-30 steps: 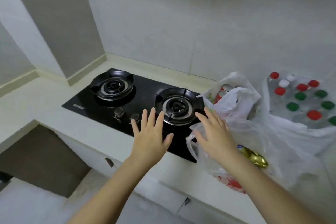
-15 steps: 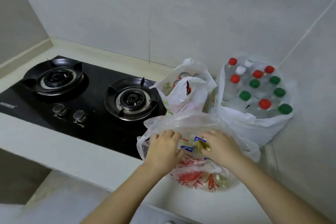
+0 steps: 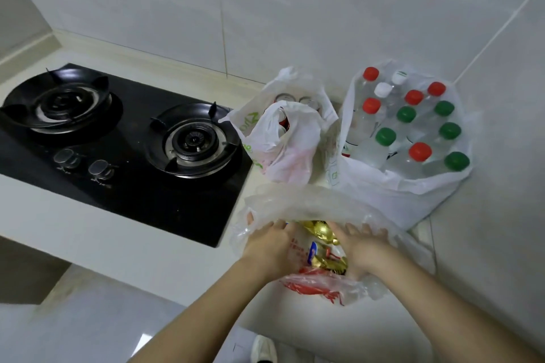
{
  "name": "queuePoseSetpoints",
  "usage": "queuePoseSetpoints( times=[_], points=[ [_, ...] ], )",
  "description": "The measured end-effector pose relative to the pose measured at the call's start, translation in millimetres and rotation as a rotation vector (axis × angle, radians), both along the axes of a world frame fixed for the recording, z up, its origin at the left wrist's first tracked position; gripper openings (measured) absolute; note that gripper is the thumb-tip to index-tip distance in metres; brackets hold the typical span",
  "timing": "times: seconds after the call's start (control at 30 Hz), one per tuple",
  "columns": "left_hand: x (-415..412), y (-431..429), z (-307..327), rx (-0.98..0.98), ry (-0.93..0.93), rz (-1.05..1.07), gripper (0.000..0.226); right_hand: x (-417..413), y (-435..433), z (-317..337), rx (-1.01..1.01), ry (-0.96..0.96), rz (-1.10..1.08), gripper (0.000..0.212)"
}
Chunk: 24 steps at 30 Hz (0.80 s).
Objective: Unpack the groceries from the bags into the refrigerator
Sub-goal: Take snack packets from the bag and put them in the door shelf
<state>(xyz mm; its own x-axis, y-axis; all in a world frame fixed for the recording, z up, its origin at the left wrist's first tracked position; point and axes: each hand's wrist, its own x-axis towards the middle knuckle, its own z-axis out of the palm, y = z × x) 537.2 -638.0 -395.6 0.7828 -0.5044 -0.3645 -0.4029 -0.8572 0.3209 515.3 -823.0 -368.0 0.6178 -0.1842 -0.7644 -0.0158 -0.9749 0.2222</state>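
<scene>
Unpacking start: my left hand (image 3: 269,242) and right hand (image 3: 364,247) in clear bag (image 3: 309,203) right of stove (image 3: 124,162); I cannot tell grip. Next: grasp gold packets (image 3: 320,230).

Red print on clear bag (image 3: 312,283) (unreadable), nothing else legible

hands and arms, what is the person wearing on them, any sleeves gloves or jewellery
The left forearm and right forearm are bare as far up as the frame shows, no sleeves. The left hand and right hand wear no gloves; no watch, bracelet or ring shows. Part of each hand is hidden, so a ring can't be ruled out.
</scene>
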Motion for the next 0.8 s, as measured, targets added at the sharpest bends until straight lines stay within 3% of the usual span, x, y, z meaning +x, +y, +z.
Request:
queuePoseSetpoints(
  times=[0.1,0.27,0.43,0.8],
  points=[
    [8,-8,-3,0.022,0.013,0.03,0.075,1,-3,-3,0.122,-0.12,-0.014,0.112],
    [24,-29,-10,-0.011,0.018,0.194,0.04,2,-6,-1,0.238,-0.289,-0.025,0.11],
    [35,-48,-16,-0.054,0.053,0.294,0.017,0,-4,3,0.269,-0.291,-0.095,0.12],
    [42,-64,-20,-0.076,0.202,0.396,0.022,-5,-1,2,0.342,-0.29,-0.138,0.124]
  ],
)
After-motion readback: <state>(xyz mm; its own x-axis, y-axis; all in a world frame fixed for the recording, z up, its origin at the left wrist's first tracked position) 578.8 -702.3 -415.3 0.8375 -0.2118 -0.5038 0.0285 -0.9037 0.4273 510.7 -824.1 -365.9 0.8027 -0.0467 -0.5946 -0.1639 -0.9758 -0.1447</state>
